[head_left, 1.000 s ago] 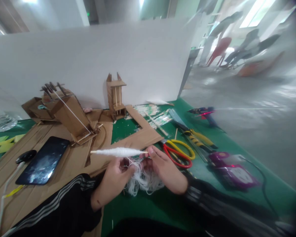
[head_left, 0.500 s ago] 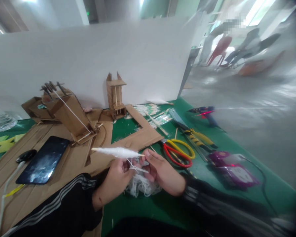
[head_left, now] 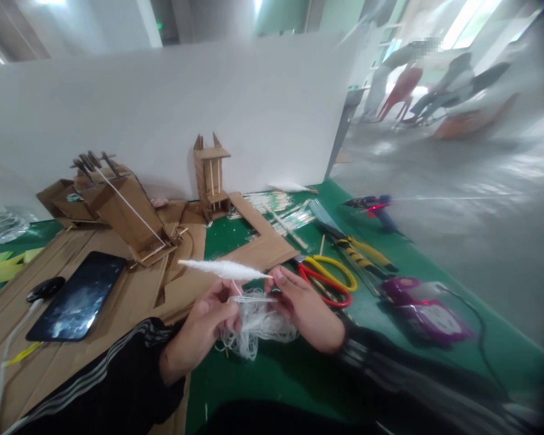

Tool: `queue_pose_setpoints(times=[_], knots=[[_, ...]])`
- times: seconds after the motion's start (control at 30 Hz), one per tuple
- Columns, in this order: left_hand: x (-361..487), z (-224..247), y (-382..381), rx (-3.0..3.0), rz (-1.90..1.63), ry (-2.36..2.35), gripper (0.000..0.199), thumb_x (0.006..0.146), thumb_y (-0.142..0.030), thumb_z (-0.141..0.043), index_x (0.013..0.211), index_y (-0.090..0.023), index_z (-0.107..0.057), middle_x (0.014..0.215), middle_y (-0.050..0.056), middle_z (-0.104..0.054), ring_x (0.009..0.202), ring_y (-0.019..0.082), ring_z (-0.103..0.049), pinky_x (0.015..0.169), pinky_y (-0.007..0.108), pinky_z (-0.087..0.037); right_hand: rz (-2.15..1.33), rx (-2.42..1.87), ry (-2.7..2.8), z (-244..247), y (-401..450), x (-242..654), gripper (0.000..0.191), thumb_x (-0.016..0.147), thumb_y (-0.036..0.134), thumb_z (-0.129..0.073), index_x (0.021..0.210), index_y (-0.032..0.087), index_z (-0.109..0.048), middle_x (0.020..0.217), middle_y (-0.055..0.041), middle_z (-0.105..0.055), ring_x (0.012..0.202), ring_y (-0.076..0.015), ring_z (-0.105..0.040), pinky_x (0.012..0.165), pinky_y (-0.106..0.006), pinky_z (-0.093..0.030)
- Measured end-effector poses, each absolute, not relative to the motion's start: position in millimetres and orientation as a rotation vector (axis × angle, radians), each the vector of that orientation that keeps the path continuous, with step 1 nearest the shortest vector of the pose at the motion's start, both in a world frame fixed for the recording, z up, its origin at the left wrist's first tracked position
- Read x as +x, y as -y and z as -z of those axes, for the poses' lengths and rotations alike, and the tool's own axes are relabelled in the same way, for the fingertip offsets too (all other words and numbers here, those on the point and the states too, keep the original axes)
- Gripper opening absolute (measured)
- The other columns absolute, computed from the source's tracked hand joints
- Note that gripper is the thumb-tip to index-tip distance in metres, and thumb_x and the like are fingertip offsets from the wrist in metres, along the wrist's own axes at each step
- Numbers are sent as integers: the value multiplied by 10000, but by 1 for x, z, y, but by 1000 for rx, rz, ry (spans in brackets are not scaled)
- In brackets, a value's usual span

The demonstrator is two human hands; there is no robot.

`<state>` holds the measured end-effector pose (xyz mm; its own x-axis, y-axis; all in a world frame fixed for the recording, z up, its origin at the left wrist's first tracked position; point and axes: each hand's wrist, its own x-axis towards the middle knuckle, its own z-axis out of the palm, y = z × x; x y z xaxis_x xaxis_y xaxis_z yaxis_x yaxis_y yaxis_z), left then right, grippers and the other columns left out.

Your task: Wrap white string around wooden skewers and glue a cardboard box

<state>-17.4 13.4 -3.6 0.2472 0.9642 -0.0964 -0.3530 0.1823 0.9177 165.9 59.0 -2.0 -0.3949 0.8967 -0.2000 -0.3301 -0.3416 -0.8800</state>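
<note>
My right hand (head_left: pixel 312 311) pinches the right tip of a thin wooden stick wound with white string (head_left: pixel 229 270). The winding is thick in the middle and tapers to bare ends, and the stick lies nearly level above my hands. Lower and to the left, my left hand (head_left: pixel 206 323) is closed on strands of white string. One strand runs from the winding down to these fingers. A loose tangle of white string (head_left: pixel 260 332) hangs or lies between both hands, and some strands pass by the curled lower fingers of my right hand, partly hidden there.
To the right are scissors (head_left: pixel 329 290) with red and yellow handles, pliers (head_left: pixel 372 254), a purple device (head_left: pixel 428 311) with a cable and a glue gun (head_left: pixel 374 208). Cardboard structures (head_left: pixel 212 175) stand behind. A phone (head_left: pixel 78 296) lies left on cardboard. Thin sticks (head_left: pixel 265 202) lie at the back.
My left hand has moved slightly left and down, drawing strands apart from the tangle. The wound stick has shifted a little right and up, still in my right hand.
</note>
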Motion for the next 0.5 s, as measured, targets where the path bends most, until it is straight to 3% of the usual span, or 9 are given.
queue_pose_setpoints(times=[0.13, 0.27, 0.4, 0.5], knots=[[-22, 5, -15, 1282, -988, -1146, 122, 841, -244, -568, 950, -193, -545, 730, -45, -486, 531, 70, -445, 519, 195, -382, -1800, -923, 1004, -4, -60, 169, 320, 823, 495, -608, 740, 200, -517, 769, 5, -489, 498, -83, -339, 424, -238, -234], [-25, 2, -19, 1691, -866, -1406, 180, 819, -175, -517, 992, -193, -563, 868, 22, -588, 784, 173, -561, 722, 288, -462, -1757, -917, 1036, -6, -63, 173, 319, 818, 492, -615, 743, 204, -499, 794, 3, -509, 485, -76, -367, 411, -230, -267], [-28, -5, -20, 1954, -692, -1576, 253, 799, -156, -483, 1029, -190, -584, 1049, 84, -622, 965, 254, -568, 876, 396, -433, -1708, -965, 1130, -4, -64, 173, 354, 843, 528, -565, 756, 192, -493, 745, 21, -510, 443, -55, -393, 401, -217, -274], [-31, -6, -19, 1988, -598, -1585, 308, 816, -142, -444, 1083, -192, -588, 1115, 98, -637, 1060, 269, -567, 946, 409, -397, -1680, -1037, 1219, -5, -62, 172, 373, 875, 543, -505, 764, 187, -491, 666, 39, -494, 409, -51, -401, 402, -217, -273]])
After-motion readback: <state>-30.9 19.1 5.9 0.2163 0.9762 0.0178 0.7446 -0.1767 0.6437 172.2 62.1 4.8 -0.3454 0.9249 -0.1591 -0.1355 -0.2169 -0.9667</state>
